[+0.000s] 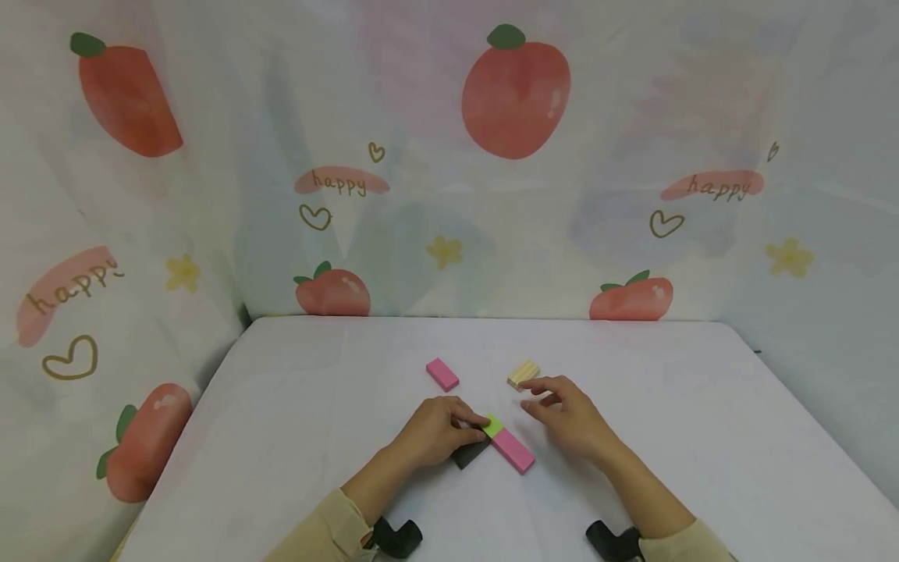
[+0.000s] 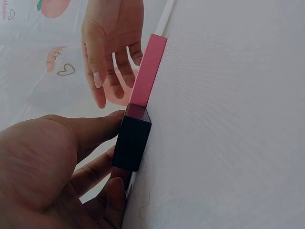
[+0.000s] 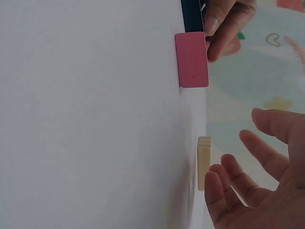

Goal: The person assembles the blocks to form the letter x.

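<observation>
Our L hand [image 1: 437, 429] is gripping the black block [image 2: 132, 145], w/ a fingertip reaching the green block [image 1: 493, 425] at its R end; we're prob. steadying that corner so nothing's slipping. Our R hand [image 1: 572, 417] is hovering loose to the black block's R, holding nothing, prob. giving the corner room; we can't tell if it's touching the wood block [image 1: 523, 372], which is lying beyond & R of the black block. The near pink block [image 1: 513, 451] is running on from the green, slanting R & toward us from the black block, presumably for a neat line. The far pink block [image 1: 442, 375] is lying beyond the black block, slightly L, well within reach.
</observation>
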`<state>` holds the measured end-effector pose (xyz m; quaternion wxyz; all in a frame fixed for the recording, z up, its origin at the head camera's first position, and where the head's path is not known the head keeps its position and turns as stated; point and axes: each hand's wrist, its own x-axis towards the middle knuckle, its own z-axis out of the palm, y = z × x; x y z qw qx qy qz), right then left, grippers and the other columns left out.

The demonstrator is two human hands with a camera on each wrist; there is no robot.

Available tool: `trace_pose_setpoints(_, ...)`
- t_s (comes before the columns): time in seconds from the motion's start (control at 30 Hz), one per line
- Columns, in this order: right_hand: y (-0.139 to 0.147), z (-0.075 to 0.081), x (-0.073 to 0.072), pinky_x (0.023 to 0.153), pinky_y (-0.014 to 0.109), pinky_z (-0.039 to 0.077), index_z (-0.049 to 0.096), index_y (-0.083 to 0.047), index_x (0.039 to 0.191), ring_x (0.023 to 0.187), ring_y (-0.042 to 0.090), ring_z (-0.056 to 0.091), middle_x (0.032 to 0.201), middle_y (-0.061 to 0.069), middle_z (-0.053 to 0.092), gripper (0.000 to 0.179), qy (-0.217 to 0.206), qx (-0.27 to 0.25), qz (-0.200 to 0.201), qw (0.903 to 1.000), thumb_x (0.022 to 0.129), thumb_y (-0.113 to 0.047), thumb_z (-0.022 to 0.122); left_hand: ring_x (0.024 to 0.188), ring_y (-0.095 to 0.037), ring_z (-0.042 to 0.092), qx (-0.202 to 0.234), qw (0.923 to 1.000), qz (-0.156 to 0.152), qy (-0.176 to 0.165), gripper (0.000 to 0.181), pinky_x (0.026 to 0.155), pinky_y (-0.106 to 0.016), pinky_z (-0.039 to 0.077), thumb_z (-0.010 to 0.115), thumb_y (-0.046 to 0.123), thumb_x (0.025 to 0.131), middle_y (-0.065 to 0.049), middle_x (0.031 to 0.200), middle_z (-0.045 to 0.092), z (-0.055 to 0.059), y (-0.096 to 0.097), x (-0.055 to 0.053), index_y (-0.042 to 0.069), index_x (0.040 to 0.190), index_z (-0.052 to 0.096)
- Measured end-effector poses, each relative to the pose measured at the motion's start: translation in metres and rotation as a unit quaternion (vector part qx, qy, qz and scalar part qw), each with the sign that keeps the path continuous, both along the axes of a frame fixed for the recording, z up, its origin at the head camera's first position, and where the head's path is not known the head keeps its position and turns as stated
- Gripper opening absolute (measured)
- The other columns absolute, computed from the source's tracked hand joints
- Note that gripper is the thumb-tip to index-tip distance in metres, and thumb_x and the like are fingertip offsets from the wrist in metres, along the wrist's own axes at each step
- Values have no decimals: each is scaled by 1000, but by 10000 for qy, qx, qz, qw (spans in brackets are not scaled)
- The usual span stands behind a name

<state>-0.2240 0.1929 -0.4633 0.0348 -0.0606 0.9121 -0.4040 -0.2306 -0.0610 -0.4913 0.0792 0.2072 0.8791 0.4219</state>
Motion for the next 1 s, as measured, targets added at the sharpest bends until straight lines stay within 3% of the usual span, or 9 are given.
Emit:
trace_pose_setpoints(0.47, 2, 3, -22, 87, 36, 51, 67, -13, 137, 121, 33, 58, 136, 16, 59, 38, 63, 9, -125, 9999, 101, -24, 68, 80, -1, 56, -12, 10000, 60, -26, 17, 69, -21, 47, 83, 26, 89, 15, 97, 74, 0, 0, -1, 27, 106, 84)
trace_pose_setpoints(0.7, 7, -1, -32, 91, 40, 50, 67, -16, 138, 126, 36, 54, 143, 16, 55, 37, 0, 27, -303, 9995, 102, -22, 64, 77, 0, 55, 61, 10000, 39, -42, 16, 68, -21, 47, 83, 25, 88, 14, 97, 74, -2, 0, 1, 27, 105, 84)
trace_pose_setpoints(1.0, 13, -8, -46, 87, 34, 48, 67, -15, 139, 125, 36, 54, 145, 19, 53, 38, 41, 43, -293, 9996, 102, -21, 65, 78, -1, 56, 25, 9999, 114, -107, 16, 67, -21, 47, 84, 25, 88, 17, 96, 73, -3, 0, -1, 29, 104, 84)
